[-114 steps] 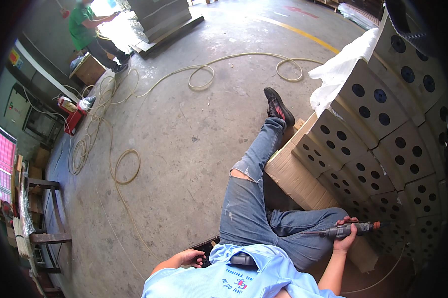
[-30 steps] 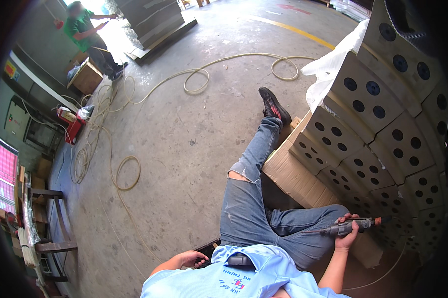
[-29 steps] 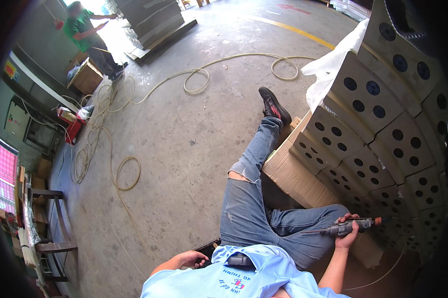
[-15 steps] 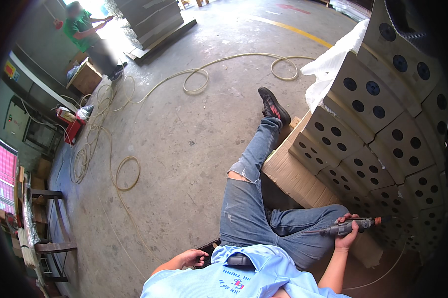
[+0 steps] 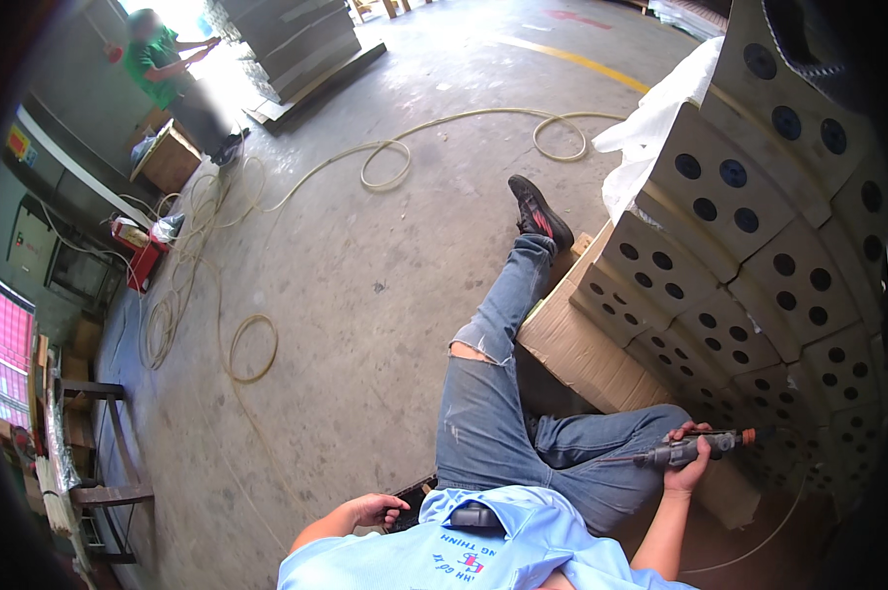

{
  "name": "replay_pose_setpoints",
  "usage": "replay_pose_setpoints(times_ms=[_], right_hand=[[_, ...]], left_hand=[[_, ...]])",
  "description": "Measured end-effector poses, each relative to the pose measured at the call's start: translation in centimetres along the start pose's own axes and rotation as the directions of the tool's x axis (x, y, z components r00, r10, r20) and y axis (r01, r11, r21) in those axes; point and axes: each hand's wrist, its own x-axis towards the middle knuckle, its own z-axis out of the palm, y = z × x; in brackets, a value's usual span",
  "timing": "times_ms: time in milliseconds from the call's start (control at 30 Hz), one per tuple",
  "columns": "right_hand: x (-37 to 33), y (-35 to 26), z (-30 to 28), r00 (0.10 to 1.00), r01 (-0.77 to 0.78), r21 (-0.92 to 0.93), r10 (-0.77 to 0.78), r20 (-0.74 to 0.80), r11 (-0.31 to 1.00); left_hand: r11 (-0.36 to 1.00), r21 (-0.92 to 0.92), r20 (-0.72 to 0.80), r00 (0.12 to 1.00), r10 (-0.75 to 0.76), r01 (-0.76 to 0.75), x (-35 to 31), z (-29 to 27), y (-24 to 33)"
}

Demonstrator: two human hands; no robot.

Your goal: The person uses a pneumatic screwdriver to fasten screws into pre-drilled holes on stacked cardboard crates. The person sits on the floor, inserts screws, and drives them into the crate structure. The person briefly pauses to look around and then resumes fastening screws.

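My right hand is wrapped around a grey and black power screwdriver over my bent right knee. Its long thin bit points left across the jeans, and an orange band marks the other end. At my left hip, my left hand has its fingers drawn together beside a dark container, partly hidden by my shirt. Whatever those fingers pinch is too small to make out. Right of the screwdriver stands a tall stack of grey-brown panels with round black discs in groups.
A cardboard-covered pallet edge runs beside my legs. Pale hose lies looped over the floor at left. A dark stool frame stands at lower left. In the far left background, a person in green works by a tall stack.
My left fingers look slightly straighter beside the dark container. My right hand and the screwdriver stay in place. The whole view has shifted a little.
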Motion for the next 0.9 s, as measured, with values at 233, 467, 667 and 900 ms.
replay_pose_setpoints(times_ms=[233, 467, 667, 900], right_hand=[[-0.4, -0.4, 1.2, 0.999, 0.019, -0.052, -0.02, -0.027, 0.998], [-2.0, 0.4, 10.2, 0.967, 0.128, -0.166, -0.086, 0.24, 0.978], [-2.1, 1.3, 14.1, 0.901, 0.049, -0.112, 0.004, 0.435, 0.993], [-1.8, 2.9, 16.5, 0.861, 0.024, -0.164, 0.063, 0.505, 0.986]], left_hand=[[0.93, -0.016, 0.18, 0.914, 0.364, -0.367, -3.6, 6.5, 8.5], [0.682, -0.406, 0.498, 0.478, 0.723, -0.609, -6.4, 23.5, 22.8], [0.697, -0.503, 0.67, 0.279, 0.688, -0.511, -5.3, 34.9, 26.2], [0.768, -0.583, 0.756, 0.171, 0.632, -0.263, -6.9, 42.6, 25.8]])
